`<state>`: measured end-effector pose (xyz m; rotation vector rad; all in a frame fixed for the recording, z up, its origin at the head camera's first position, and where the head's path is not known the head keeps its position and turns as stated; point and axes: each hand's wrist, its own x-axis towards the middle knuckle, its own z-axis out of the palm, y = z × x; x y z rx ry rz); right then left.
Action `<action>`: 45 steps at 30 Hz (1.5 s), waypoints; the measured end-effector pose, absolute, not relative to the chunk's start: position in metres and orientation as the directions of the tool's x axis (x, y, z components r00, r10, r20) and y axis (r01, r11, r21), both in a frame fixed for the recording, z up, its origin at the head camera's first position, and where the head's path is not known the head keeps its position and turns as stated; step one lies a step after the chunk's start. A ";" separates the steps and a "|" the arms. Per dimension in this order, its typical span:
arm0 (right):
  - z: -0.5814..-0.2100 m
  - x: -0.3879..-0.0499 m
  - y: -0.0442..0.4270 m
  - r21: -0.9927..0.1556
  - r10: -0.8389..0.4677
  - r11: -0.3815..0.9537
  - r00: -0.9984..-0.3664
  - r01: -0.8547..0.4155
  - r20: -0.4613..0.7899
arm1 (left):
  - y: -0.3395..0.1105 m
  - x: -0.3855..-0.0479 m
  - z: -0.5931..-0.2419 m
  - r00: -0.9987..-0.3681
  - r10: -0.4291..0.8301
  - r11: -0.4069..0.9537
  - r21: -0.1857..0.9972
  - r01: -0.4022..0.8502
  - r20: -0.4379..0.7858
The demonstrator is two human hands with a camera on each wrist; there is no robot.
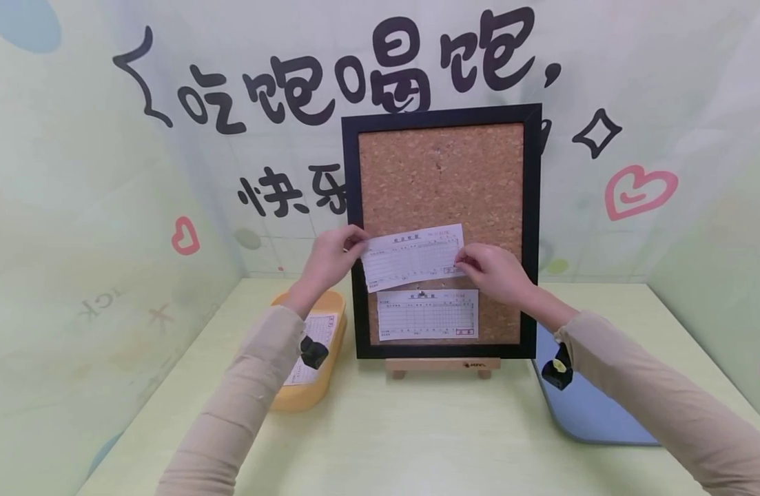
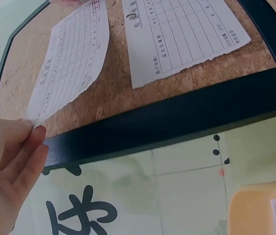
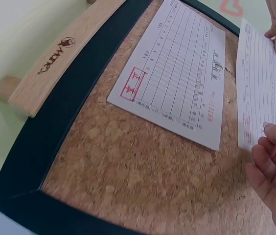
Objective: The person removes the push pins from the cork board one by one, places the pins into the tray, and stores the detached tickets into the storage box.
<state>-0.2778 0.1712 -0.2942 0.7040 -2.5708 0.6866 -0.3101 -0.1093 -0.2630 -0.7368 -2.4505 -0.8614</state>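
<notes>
A printed paper slip [image 1: 411, 256] is held slightly tilted in front of the cork board [image 1: 442, 179]. At its upper left corner, my left hand [image 1: 335, 256] pinches it between thumb and fingers, also seen in the left wrist view [image 2: 13, 161]. My right hand [image 1: 494, 272] is at its right edge; in the right wrist view the thumb and index finger hold a small shiny thing [image 3: 266, 126] against the slip. A second slip [image 1: 428, 315] lies flat on the lower cork, with a pin [image 1: 422, 293] at its top edge.
The black-framed board stands on a wooden easel [image 1: 442, 364]. To the left is a yellow tray [image 1: 302, 398] with printed slips [image 1: 314, 344] inside. At the right lies a blue tray [image 1: 593, 413], partly behind my right forearm. A printed backdrop hangs behind.
</notes>
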 end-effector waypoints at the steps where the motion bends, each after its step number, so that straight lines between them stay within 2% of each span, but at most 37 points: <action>1: -0.294 -0.277 0.173 -0.344 -0.363 0.760 -0.800 -0.551 0.477 | -0.112 -0.310 -0.263 -0.764 0.328 0.664 0.439 0.605 0.556; 10: -0.300 -0.272 0.194 -0.317 -0.370 0.761 -0.780 -0.566 0.504 | -0.147 -0.301 -0.260 -0.789 0.244 0.663 0.497 0.560 0.563; 17: -0.308 -0.260 0.218 -0.365 -0.356 0.757 -0.810 -0.542 0.467 | -0.175 -0.293 -0.261 -0.816 0.167 0.672 0.542 0.505 0.554; 31: -0.328 -0.235 0.263 -0.365 -0.309 0.796 -0.842 -0.483 0.442 | -0.248 -0.277 -0.293 -0.813 0.071 0.761 0.496 0.419 0.578; 38: -0.345 -0.227 0.283 -0.376 -0.265 0.812 -0.856 -0.446 0.443 | -0.267 -0.268 -0.305 -0.795 0.061 0.771 0.477 0.421 0.603; 45: -0.359 -0.221 0.295 -0.367 -0.263 0.815 -0.850 -0.449 0.456 | -0.280 -0.262 -0.324 -0.819 0.053 0.790 0.477 0.384 0.571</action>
